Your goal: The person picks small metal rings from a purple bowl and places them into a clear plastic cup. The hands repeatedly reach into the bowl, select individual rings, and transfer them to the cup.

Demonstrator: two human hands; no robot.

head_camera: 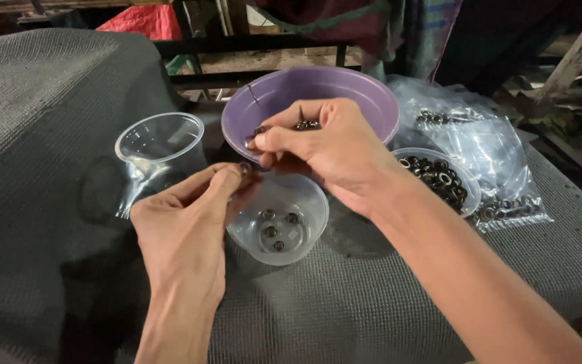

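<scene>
My left hand (186,226) pinches a small dark metal ring (244,168) between thumb and forefinger, just over the rim of a clear plastic cup (302,202) that holds several rings at its bottom. My right hand (328,148) is curled above the same cup and grips small dark rings (250,140) at its fingertips, close to the left hand's ring. Behind both hands stands a purple plastic bowl (365,94).
An empty clear cup (159,145) stands to the left. A clear cup full of dark rings (439,178) sits to the right, beside plastic bags of rings (486,145). Everything rests on a grey woven cloth (372,303); red cloth and wooden frames lie behind.
</scene>
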